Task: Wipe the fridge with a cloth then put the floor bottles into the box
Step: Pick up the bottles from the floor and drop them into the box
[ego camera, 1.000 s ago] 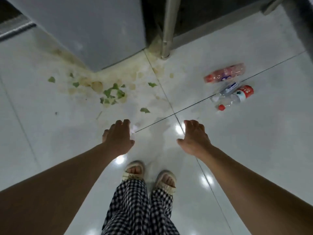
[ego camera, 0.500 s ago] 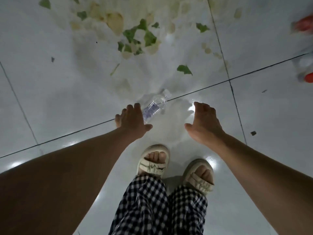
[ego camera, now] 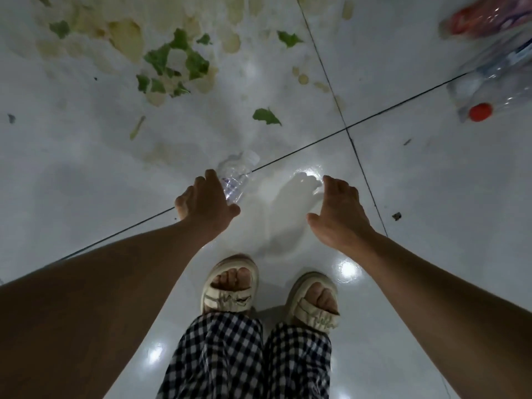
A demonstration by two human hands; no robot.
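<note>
A small clear plastic bottle (ego camera: pixel 236 176) lies on the white tiled floor (ego camera: pixel 86 174) just ahead of my feet. My left hand (ego camera: pixel 205 204) reaches down right beside it, fingers extended over its near end; whether they touch it I cannot tell. My right hand (ego camera: pixel 338 210) hangs open a little to the right and holds nothing. At the upper right edge lie three more bottles: one with a red and purple label (ego camera: pixel 486 17), a clear one with a blue label (ego camera: pixel 509 63), and one with a red cap (ego camera: pixel 480 112). The fridge, cloth and box are out of view.
Green leaf scraps (ego camera: pixel 175 60) and yellowish spill stains (ego camera: pixel 126 36) cover the floor ahead on the left. My sandalled feet (ego camera: pixel 230 286) stand just behind my hands. Dark tile joints cross near the bottle.
The view has tipped down and closer to the floor. Both hands have lowered, and the clear bottle, hidden a second ago, now shows beside my left hand.
</note>
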